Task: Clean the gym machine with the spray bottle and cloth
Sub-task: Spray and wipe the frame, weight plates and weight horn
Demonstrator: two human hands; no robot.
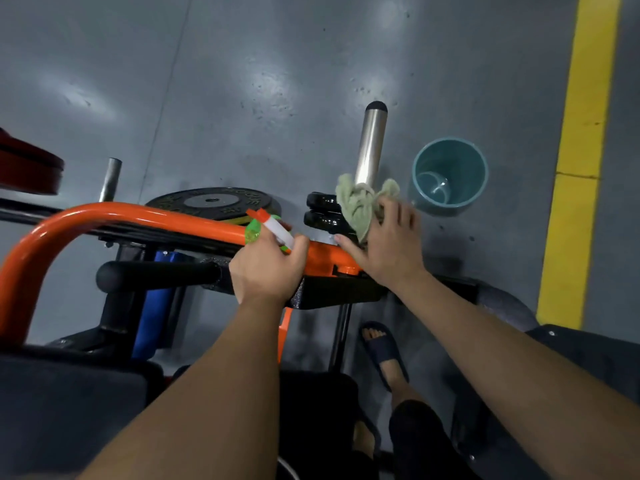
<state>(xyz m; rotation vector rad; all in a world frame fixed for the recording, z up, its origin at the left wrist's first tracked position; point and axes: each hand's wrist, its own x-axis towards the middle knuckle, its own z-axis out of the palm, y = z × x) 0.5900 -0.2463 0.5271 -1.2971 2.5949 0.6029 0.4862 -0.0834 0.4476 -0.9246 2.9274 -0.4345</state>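
The gym machine has an orange tubular frame (pixel 114 216) and a chrome weight peg (pixel 370 147) sticking up at the middle. My left hand (pixel 266 268) grips a green spray bottle (pixel 256 230) with a white and orange nozzle, held over the orange bar. My right hand (pixel 384 237) holds a pale green cloth (pixel 356 202) against the base of the chrome peg. Part of the cloth wraps around the peg's foot, beside the black collars (pixel 322 213).
A teal bucket (pixel 450 154) stands on the grey floor right of the peg. A black weight plate (pixel 211 202) sits behind the orange bar. A yellow floor line (pixel 581 133) runs along the right. My sandalled foot (pixel 381 351) is below; a black handle (pixel 156 275) at left.
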